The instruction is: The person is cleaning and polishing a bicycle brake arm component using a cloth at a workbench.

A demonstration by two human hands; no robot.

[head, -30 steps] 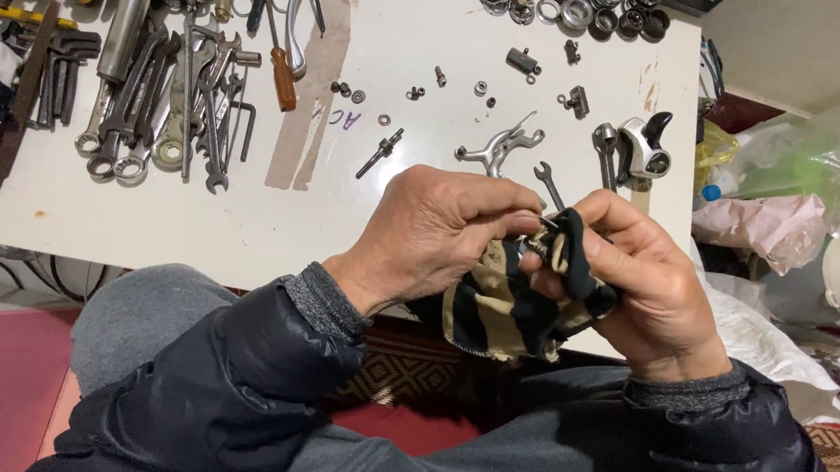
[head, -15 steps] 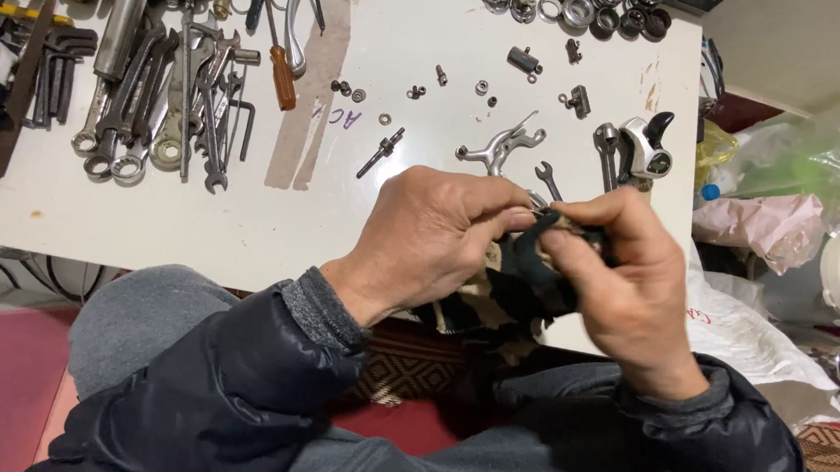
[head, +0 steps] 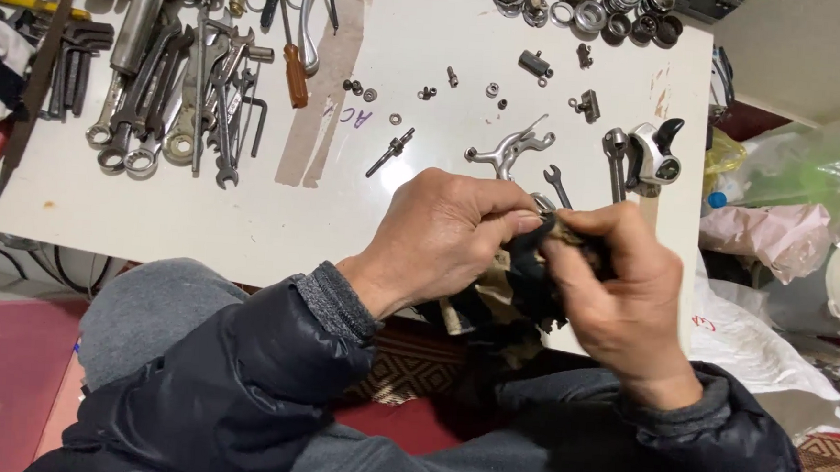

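Both hands meet at the near edge of the white counter: left hand and right hand pinch a dark, crumpled rag between them, its bulk hanging down toward the lap; no clear long axis shows.

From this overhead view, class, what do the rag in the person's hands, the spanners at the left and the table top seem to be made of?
Rag: soft woven cloth, dark with tan patches; it crumples between the left hand and right hand.
Spanners: bare grey steel, dully shining.
Table top: smooth white board, probably laminate, with faint stains.
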